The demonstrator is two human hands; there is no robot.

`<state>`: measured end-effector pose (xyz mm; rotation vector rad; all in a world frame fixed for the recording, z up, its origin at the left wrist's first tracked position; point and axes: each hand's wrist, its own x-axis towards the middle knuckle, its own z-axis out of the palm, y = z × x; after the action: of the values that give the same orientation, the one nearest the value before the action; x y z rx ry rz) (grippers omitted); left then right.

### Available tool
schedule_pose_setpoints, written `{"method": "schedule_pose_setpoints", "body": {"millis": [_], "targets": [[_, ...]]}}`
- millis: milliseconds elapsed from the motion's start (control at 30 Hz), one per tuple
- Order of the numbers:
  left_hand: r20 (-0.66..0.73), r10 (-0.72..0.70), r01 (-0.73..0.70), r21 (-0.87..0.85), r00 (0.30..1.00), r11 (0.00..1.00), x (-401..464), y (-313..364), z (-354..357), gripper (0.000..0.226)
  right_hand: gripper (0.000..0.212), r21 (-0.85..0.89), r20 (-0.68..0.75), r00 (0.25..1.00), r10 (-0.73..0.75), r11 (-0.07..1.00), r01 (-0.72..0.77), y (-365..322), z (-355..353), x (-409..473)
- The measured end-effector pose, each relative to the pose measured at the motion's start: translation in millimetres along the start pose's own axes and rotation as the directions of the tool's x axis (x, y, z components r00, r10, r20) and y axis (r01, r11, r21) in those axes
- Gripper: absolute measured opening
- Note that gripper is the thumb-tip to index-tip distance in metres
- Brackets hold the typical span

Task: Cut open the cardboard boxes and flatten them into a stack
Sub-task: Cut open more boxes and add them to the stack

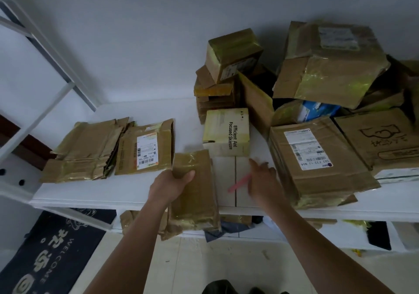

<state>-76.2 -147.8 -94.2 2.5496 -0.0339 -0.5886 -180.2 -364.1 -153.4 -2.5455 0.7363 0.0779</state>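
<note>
White shelf point(118, 194), blurred pink cutter point(238, 183)

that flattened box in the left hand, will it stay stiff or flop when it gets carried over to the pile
The flattened box probably bends somewhat: it overhangs the shelf edge, held only at its top by the left hand. It is likely light, since one hand manages it. Its glossy tape may feel slippery under the fingers.

Left hand point(171, 183) grips a flattened box point(195, 194); right hand point(263, 180) holds a pink cutter point(239, 183).
</note>
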Motion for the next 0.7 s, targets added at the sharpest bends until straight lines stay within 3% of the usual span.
{"method": "schedule_pose_setpoints", "body": {"millis": [100,167,300,500,567,700], "targets": [[0.119,-0.054,0.085,-0.265,0.991,0.961,-2.7,-5.8,-3.0,0.048,0.045,0.341,-0.032,0.987,-0.158,0.926,0.160,-36.0,-2.1,-11.5],[0.208,-0.052,0.122,-0.342,0.977,0.932,-7.6,-8.1,-3.6,0.040,0.051,0.534,0.040,0.971,-0.237,0.826,0.179,-61.3,-2.1,-23.1],[0.208,-0.035,0.121,-0.415,0.978,0.902,-12.7,-10.2,1.6,0.034,0.065,0.398,0.061,0.930,-0.361,0.864,0.309,-82.1,7.5,-35.1],[0.001,-0.043,0.042,-0.245,0.999,0.969,-8.5,-10.2,11.4,0.025,0.074,0.284,0.041,0.932,-0.361,0.898,0.336,-87.1,8.7,-34.2],[-0.004,-0.045,0.043,-0.236,0.999,0.971,-6.9,-12.0,10.7,0.024,0.083,0.232,0.051,0.939,-0.341,0.918,0.321,-93.2,10.0,-36.6],[0.001,-0.049,0.048,-0.252,0.999,0.966,-6.0,-14.5,8.5,0.026,0.081,0.244,0.055,0.952,-0.300,0.929,0.279,-95.9,11.8,-34.7]]}}
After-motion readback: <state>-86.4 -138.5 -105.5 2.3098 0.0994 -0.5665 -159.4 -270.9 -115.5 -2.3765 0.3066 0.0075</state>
